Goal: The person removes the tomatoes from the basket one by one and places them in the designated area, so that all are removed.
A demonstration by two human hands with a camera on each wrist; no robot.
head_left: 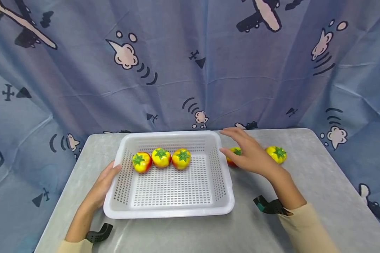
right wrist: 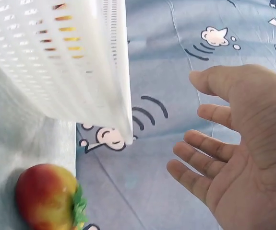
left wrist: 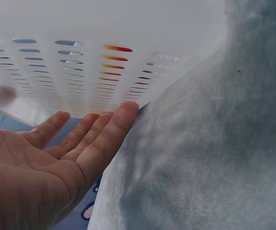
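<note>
A white perforated plastic basket (head_left: 172, 189) holds three red-and-yellow fruits, each with a green leafy top, including the fruit (head_left: 181, 159) on the right of their row. My left hand (head_left: 105, 183) grips the basket's left side, thumb at the rim; in the left wrist view its fingers (left wrist: 114, 132) lie along the slotted outer wall. Beyond the basket's right side, my right hand (head_left: 251, 153) has its fingers spread and holds nothing. Beneath it, a similar fruit (right wrist: 46, 196) on the table is partly hidden by the hand in the head view.
One more fruit (head_left: 276, 154) lies on the grey table (head_left: 316, 182) to the right of my right hand. A blue curtain (head_left: 177, 63) with airplane and cloud prints hangs right behind the table's back edge.
</note>
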